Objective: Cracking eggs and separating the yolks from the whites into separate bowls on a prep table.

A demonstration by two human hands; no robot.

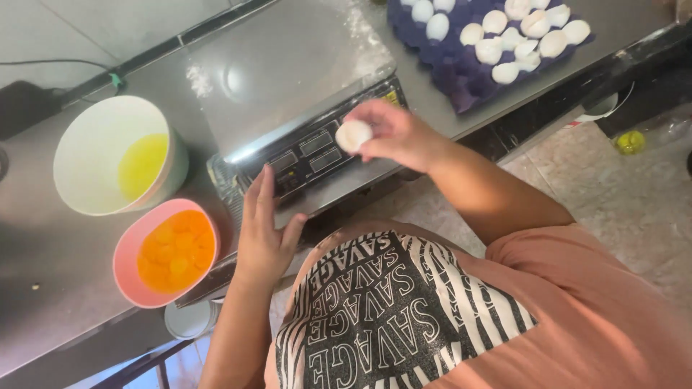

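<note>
The right hand [400,137] holds one white egg [354,135] above the front panel of the digital scale [288,108], its fingers [375,114] curled around it; the egg looks nearly round from here, so its long axis cannot be told. The left hand [263,234] rests flat on the scale's front edge, fingers open and straight, holding nothing. Two bowls stand on the surface [43,266]: a white bowl [86,155] with clear liquid and a pink bowl [130,248] of yolks. A purple egg tray [461,79] holds roughly a dozen eggs and shells.
</note>
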